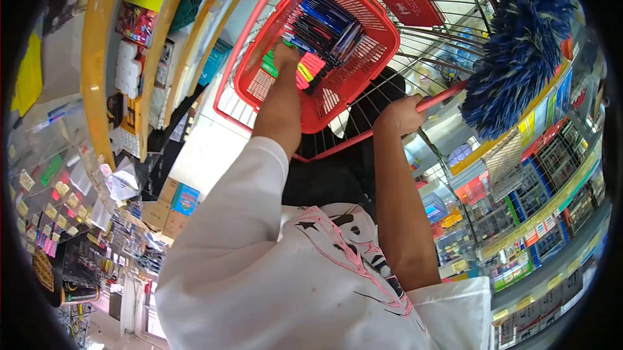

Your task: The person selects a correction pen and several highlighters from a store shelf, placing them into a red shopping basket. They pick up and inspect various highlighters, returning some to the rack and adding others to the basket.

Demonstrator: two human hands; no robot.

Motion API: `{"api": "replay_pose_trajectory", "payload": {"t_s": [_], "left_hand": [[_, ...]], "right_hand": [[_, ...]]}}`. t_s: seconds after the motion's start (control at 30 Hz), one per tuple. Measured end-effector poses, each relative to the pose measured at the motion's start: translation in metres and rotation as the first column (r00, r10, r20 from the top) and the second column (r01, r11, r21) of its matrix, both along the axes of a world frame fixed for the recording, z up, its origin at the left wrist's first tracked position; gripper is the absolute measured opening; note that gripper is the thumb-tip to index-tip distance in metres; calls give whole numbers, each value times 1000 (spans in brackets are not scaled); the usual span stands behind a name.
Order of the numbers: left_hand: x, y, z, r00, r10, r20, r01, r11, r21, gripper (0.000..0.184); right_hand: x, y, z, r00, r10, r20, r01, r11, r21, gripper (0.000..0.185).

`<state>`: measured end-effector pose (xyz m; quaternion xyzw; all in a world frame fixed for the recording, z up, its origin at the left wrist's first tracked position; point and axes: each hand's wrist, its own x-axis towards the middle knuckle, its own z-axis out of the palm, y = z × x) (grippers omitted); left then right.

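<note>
My left hand [285, 57] reaches down into a red plastic basket [383, 29], which sits in a wire shopping cart [415, 58]. Its fingers are mostly hidden, so I cannot make out a grip. Beside them lie green packs [269, 63] and pink and yellow marker-like packs [310, 70]. Packs of blue and black pens [328, 22] fill the basket's far part. My right hand [399, 116] is closed around the cart's red handle bar [444, 96]. Just past it, a fluffy blue duster [519, 51] hangs over the cart's right side.
Shelves of boxed goods [139, 22] rise close on the left, with small hanging packs [61, 188] lower down. More stocked shelves [538, 220] curve along the right. Cardboard boxes [172, 207] stand on the floor at the lower left.
</note>
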<state>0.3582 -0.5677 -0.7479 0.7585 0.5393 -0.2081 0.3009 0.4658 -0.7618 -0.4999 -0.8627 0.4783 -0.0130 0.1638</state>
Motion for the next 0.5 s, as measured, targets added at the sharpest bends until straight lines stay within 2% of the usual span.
{"api": "replay_pose_trajectory", "payload": {"t_s": [0.03,0.07,0.13,0.17,0.27,0.4,0.47,0.5], "left_hand": [[-5,3,-10,996,72,-56,-76,995,-60,52],[-2,8,-10,998,62,-27,-63,997,-51,51],[8,19,-9,996,21,-92,-26,998,-55,54],[11,23,-9,996,23,-87,-28,998,-62,54],[15,26,-17,990,-5,-143,-19,986,-166,56],[9,13,-35,993,85,-81,-91,993,-70,55],[5,5,-47,984,175,26,-176,983,46,49],[0,2,-52,984,175,29,-176,983,45,49]], "right_hand": [[-3,-4,-2,1000,8,-13,-8,1000,-15,37],[-4,-5,-1,999,27,-24,-28,999,-26,37],[-2,-3,0,999,-36,-16,37,998,54,37],[-2,-4,-1,1000,-3,-12,3,999,45,38],[-4,-4,-5,997,8,74,-10,1000,20,39],[-3,-6,-6,1000,-13,23,12,999,34,37],[-2,-3,-1,1000,-4,30,3,999,37,36],[-1,-1,2,1000,-7,17,6,999,50,37]]}}
